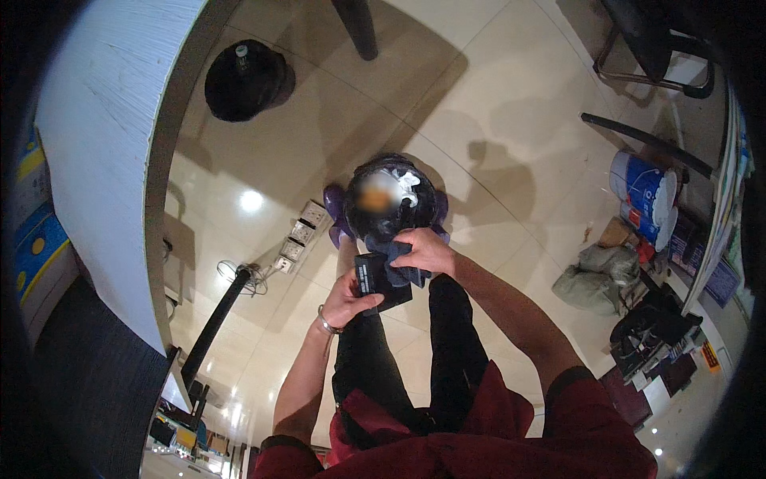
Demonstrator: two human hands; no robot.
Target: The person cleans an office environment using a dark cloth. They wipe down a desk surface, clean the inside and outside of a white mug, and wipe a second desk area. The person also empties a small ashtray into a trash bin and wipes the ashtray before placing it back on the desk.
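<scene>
My left hand [350, 297] grips a flat black box [392, 297] with pale writing along its side, held above my knees. A dark cloth [397, 254] is pinched in my right hand [428, 251] and lies against the upper part of the box. Just beyond both hands, between my purple shoes, stands a bin lined with a black bag [392, 226]. Crumpled white tissue [409, 187] lies in it, beside something orange that is blurred.
A power strip [303, 230] and coiled cable [242, 278] lie on the floor at left. A table edge [157, 149] curves along the left, near a round black stool [239, 90]. At right are a blue and white bucket [640, 191] and a grey-green cloth bundle [598, 278].
</scene>
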